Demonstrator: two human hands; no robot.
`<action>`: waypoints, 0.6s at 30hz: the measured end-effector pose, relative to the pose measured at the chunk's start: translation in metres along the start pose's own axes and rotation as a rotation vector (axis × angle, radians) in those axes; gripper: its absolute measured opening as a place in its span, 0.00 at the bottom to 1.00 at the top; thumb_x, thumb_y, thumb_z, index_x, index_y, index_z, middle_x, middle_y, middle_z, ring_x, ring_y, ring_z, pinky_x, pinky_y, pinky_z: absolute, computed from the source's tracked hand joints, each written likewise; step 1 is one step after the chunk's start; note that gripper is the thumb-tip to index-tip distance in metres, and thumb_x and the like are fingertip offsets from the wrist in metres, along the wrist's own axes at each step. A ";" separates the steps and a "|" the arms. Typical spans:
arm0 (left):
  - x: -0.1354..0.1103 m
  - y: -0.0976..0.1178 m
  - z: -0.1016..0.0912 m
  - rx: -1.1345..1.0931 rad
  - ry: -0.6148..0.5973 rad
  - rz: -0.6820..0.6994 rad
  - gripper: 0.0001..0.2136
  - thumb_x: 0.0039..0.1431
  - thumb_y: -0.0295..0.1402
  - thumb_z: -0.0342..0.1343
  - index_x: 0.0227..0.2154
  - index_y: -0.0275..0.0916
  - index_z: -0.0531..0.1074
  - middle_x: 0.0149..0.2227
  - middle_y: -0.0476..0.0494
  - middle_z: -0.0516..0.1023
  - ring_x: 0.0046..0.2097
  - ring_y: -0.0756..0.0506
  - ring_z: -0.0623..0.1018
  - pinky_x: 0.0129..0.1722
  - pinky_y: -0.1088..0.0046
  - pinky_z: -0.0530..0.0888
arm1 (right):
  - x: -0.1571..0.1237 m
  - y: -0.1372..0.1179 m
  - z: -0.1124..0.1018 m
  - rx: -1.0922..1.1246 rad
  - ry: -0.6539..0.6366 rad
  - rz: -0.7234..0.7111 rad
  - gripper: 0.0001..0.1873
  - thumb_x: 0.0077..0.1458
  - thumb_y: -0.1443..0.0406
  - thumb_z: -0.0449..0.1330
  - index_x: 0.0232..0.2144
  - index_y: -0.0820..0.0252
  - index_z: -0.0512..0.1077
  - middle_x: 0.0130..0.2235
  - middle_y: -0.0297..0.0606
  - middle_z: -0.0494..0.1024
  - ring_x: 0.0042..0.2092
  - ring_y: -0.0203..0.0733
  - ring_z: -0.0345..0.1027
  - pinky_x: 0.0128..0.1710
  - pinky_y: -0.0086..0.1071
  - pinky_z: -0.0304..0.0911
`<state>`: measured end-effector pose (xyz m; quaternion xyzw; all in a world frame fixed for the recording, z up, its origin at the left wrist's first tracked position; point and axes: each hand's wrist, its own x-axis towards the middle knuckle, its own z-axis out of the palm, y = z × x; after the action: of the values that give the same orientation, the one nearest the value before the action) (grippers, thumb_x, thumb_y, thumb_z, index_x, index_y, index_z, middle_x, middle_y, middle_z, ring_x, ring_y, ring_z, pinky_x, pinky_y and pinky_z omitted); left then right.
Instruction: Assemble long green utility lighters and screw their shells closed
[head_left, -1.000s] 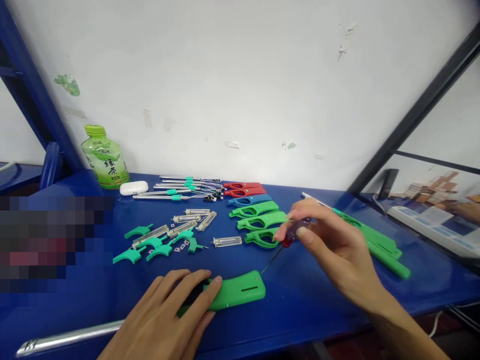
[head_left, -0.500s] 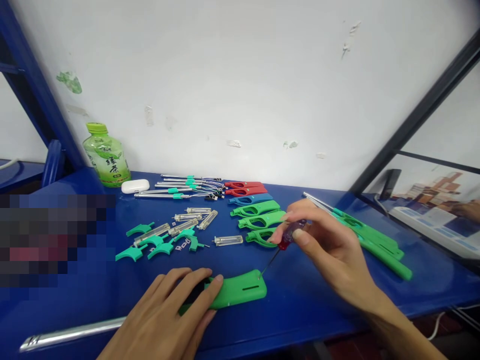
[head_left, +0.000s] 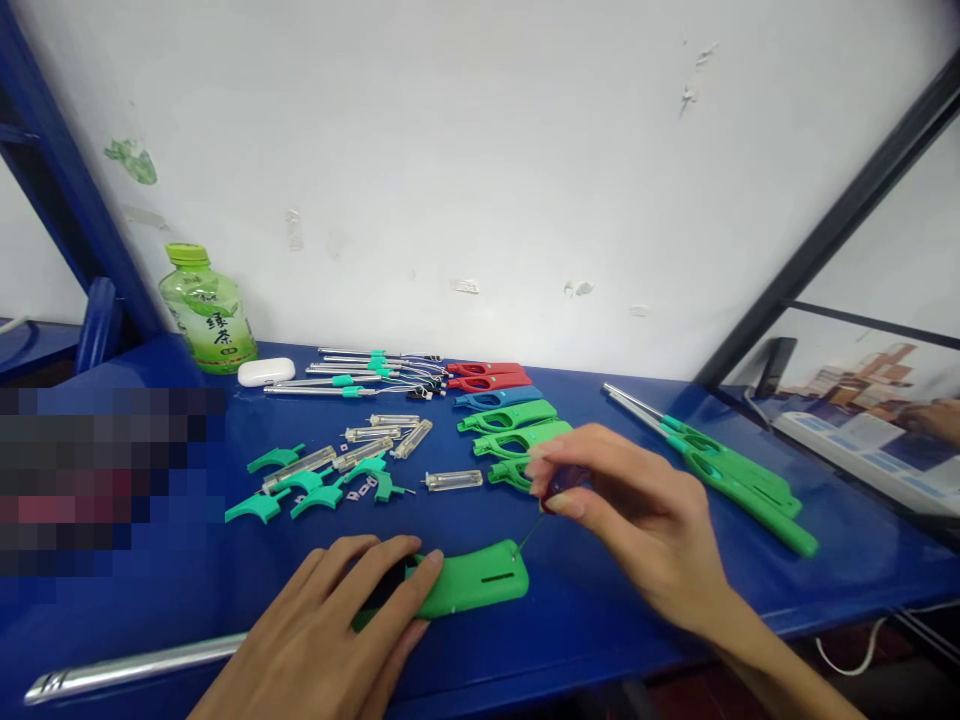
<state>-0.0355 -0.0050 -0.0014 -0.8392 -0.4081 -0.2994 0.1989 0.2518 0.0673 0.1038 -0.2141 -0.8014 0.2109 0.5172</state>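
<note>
A green long-nosed lighter lies near the front edge of the blue table, its metal barrel reaching out to the left. My left hand is closed over the middle of the lighter and presses it to the tabletop. In my right hand is a small screwdriver with a dark purple-red handle, pinched between thumb and fingers. Its thin shaft slants down to a small hole at the right end of the lighter's handle. Whether the tip sits inside the hole I cannot tell.
Beyond my hands lie teal triggers, clear fuel tanks, metal barrels with wires and red, blue and green handle shells. Two green lighters rest at the right. A tea bottle and white case stand at the back left.
My right hand has shifted slightly left and down, its fingers now wrapped more over the screwdriver handle. The left hand holds the lighter as before. The view has moved a little.
</note>
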 end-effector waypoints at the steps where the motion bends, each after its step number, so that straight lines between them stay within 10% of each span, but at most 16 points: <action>1: 0.000 0.000 0.000 0.002 0.002 0.003 0.21 0.85 0.33 0.44 0.71 0.50 0.74 0.61 0.50 0.86 0.57 0.41 0.85 0.56 0.62 0.81 | -0.001 0.000 0.003 -0.019 0.012 -0.036 0.15 0.72 0.67 0.73 0.56 0.44 0.88 0.40 0.35 0.89 0.38 0.43 0.84 0.41 0.37 0.83; 11: 0.002 0.003 -0.001 -0.005 -0.016 -0.039 0.21 0.86 0.35 0.43 0.70 0.52 0.75 0.60 0.48 0.87 0.56 0.41 0.85 0.56 0.62 0.82 | 0.001 -0.007 -0.002 -0.137 -0.166 -0.041 0.28 0.79 0.73 0.54 0.71 0.45 0.76 0.56 0.36 0.88 0.54 0.41 0.84 0.52 0.34 0.80; 18: 0.000 0.000 0.001 -0.009 0.002 -0.015 0.21 0.85 0.34 0.45 0.72 0.52 0.74 0.61 0.48 0.87 0.57 0.41 0.85 0.57 0.62 0.82 | -0.001 -0.005 -0.001 -0.259 0.030 -0.102 0.15 0.69 0.64 0.76 0.56 0.47 0.87 0.37 0.31 0.83 0.36 0.39 0.78 0.39 0.32 0.77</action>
<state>-0.0350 -0.0044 -0.0021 -0.8367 -0.4127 -0.3035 0.1934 0.2522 0.0627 0.1063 -0.2412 -0.8239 0.0759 0.5072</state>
